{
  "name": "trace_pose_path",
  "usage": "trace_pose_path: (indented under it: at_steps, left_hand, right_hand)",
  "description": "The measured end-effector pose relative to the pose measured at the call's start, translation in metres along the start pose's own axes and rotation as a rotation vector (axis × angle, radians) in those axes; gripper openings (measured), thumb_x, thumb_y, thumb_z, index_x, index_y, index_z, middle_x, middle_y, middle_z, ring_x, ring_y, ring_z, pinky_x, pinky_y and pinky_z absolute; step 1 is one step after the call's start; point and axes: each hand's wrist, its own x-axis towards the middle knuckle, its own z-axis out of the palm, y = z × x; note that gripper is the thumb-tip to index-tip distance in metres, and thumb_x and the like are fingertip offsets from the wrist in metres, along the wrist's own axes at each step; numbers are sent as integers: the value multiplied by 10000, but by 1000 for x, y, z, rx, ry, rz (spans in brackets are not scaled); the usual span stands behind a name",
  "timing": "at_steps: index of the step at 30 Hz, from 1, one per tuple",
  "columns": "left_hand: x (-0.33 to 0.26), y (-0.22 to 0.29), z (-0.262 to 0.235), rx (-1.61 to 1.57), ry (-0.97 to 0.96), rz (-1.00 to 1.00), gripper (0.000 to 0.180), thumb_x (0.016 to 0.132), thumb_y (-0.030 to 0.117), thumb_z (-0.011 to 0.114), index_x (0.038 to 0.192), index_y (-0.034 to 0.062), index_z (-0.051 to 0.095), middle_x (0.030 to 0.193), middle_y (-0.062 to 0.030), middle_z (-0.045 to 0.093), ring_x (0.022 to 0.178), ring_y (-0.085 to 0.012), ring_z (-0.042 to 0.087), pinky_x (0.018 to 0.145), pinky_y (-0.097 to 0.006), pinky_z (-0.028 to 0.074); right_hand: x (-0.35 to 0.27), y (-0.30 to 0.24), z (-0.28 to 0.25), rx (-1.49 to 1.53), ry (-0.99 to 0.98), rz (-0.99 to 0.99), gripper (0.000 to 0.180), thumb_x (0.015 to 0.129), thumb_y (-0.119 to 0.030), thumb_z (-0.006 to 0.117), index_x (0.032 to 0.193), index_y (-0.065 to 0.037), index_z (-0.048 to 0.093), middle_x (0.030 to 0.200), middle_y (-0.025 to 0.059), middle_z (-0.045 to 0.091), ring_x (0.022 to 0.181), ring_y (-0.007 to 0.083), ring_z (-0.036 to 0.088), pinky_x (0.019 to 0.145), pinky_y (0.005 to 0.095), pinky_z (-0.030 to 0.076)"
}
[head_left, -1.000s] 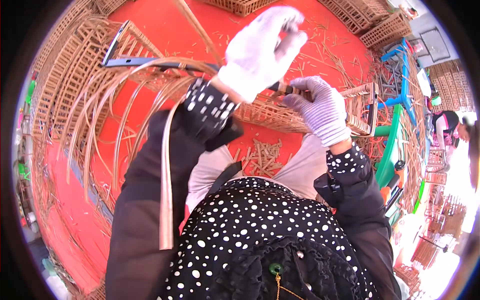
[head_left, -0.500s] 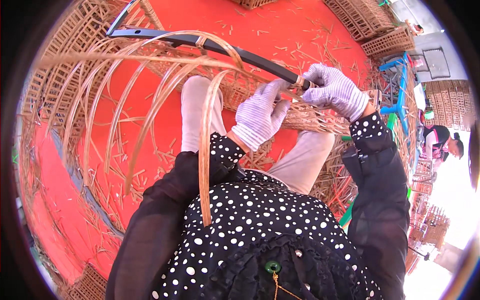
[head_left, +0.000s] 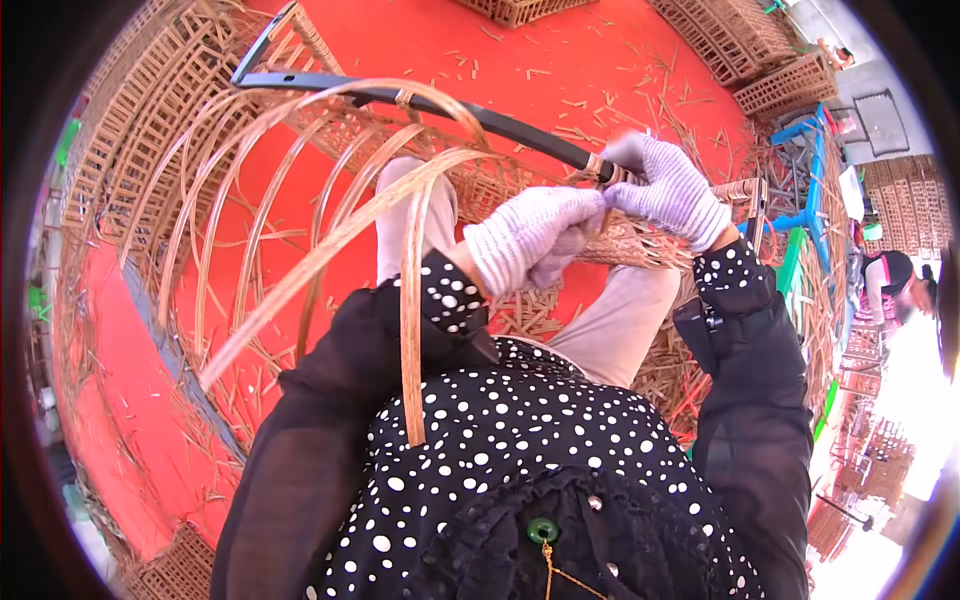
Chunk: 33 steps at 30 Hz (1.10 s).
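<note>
**A:** What were the hands doing?

**B:** Both wore knitted gloves. The right hand (head_left: 672, 190) was closed round the handle of a long dark blade (head_left: 420, 100). The left hand (head_left: 530, 235), just beside it, pinched the ends of pale bamboo strips (head_left: 330, 235) that arched out over a red mat (head_left: 130, 330).

**A:** How would the strips handle?

**B:** Light, smooth and springy, I'd judge, with sharp edges; best held near the ends. Woven bamboo crates (head_left: 130, 150) stood around.
</note>
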Motion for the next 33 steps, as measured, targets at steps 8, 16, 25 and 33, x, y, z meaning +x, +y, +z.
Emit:
trace_pose_path:
  at_steps: [8,16,25,33]
  left_hand:
    - [1,54,31,306,73,214,163,845,219,548,804,61,555,508,59,435,349,-38,364,323,-175,290]
    - [60,71,24,-84,280,242,193,846,219,544,701,97,507,570,38,482,395,-46,398,321,-187,256]
    - [74,69,12,6,320,284,252,857,274,523,883,24,544,779,-123,640,627,-200,630,445,-254,449]
    - [4,49,9,344,167,814,267,896,264,492,938,9,560,769,-87,627,617,-142,600,536,-230,466]
  right_hand:
    - [-16,-7,10,-214,138,15,295,680,-191,700,898,-25,590,743,121,609,666,230,598,627,315,481]
    - [-35,-23,37,-191,454,-65,358,672,-239,730,963,-96,579,714,108,609,671,273,614,602,352,484]
    - [-29,-28,41,-303,437,-115,240,692,-226,703,874,-83,640,757,118,602,653,273,597,592,345,473]
    - [0,-41,7,61,-7,363,221,685,-138,739,828,-1,640,690,44,627,622,107,566,571,270,469]
